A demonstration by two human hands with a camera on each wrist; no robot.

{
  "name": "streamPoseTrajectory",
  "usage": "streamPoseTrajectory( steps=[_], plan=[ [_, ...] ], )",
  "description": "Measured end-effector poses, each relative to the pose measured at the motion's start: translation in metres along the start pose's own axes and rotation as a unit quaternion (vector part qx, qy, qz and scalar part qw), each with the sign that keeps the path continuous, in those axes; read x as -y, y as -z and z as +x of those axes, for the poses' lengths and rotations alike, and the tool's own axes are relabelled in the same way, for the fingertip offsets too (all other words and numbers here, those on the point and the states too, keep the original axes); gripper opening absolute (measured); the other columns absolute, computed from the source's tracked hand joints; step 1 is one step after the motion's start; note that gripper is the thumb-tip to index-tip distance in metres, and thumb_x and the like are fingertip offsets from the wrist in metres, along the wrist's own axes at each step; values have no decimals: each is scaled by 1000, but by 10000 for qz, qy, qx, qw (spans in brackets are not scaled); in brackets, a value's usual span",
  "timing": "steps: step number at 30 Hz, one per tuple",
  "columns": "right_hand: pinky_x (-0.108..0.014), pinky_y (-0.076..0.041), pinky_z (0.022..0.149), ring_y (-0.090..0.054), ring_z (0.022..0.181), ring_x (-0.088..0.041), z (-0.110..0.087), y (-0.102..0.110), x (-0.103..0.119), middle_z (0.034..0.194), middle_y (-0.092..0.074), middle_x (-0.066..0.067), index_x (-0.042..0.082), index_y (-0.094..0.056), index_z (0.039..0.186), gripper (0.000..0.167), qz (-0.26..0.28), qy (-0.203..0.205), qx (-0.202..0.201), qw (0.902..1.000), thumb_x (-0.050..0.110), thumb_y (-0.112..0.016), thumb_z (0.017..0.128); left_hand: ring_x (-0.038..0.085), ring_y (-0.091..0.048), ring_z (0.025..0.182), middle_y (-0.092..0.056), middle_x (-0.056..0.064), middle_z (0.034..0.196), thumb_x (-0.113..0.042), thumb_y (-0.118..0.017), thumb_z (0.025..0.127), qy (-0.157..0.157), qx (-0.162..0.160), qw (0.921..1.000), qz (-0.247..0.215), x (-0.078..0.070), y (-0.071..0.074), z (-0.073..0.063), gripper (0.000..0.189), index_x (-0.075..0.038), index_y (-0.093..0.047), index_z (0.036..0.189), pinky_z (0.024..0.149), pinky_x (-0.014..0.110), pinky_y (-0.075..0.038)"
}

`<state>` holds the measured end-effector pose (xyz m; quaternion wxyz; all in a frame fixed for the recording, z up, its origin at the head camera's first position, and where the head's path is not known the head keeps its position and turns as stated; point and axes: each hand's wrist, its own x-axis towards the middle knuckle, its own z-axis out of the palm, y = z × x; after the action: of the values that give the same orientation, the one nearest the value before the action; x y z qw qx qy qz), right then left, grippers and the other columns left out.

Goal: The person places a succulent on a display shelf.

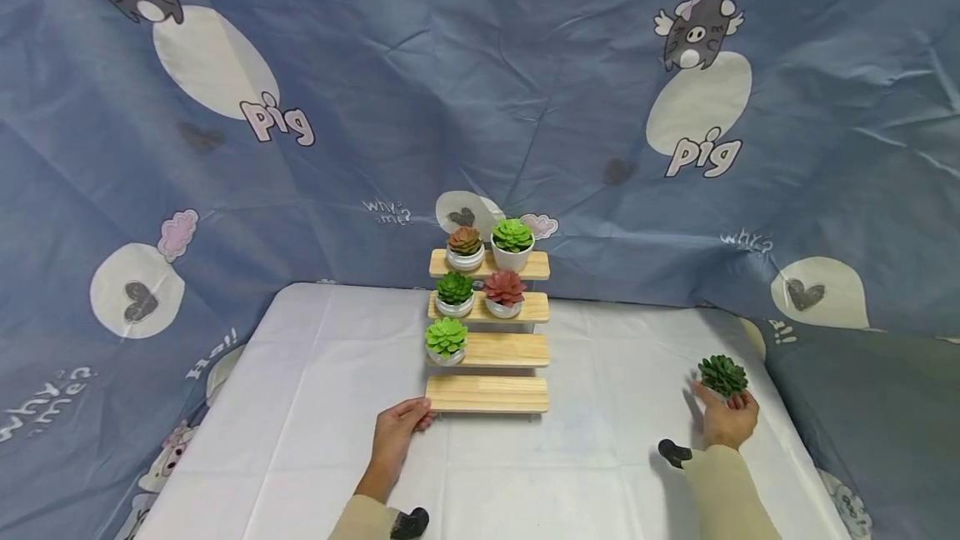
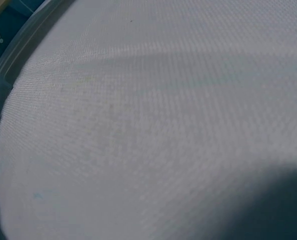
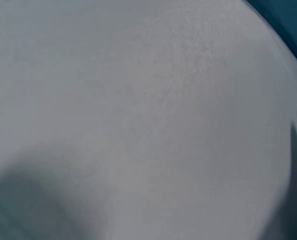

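A dark green potted succulent is held by my right hand over the right side of the table, its pot mostly hidden by the fingers. My left hand grips the front left corner of the lowest step of a tiered wooden plant stand. On the top step are a brownish succulent and a bright green one. One step down stand a dark green succulent and a red one. A light green succulent sits at the left of the third step. Neither wrist view clearly shows a hand.
A white cloth covers the table and fills most of both wrist views. Behind and around it hangs a blue curtain printed with pigs and words. Black wrist devices stick out beside the sleeves.
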<state>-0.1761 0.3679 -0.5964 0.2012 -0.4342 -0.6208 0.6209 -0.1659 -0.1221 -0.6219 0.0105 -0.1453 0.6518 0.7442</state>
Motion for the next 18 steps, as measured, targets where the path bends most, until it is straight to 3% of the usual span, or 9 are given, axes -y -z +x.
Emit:
streamPoseTrajectory(
  steps=[8,18],
  plan=[
    [-25,-21,115,-22,143,-18,3,-3,5,158,-22,-8,7,-21,152,86,-220,24,299,9993,17,-73,84,8,-64,67,-71,7,78,-9,-68,90,125,54,9999,45,-3,-1,0,30,16,-64,106,62,19,-54],
    [-30,-23,115,-29,138,-21,4,-4,-13,151,-31,-16,1,-29,147,69,-301,358,331,9984,17,-64,90,8,-64,67,-70,4,75,-10,-69,89,81,30,10000,30,-2,2,-1,30,16,-64,104,62,18,-54]
  ],
)
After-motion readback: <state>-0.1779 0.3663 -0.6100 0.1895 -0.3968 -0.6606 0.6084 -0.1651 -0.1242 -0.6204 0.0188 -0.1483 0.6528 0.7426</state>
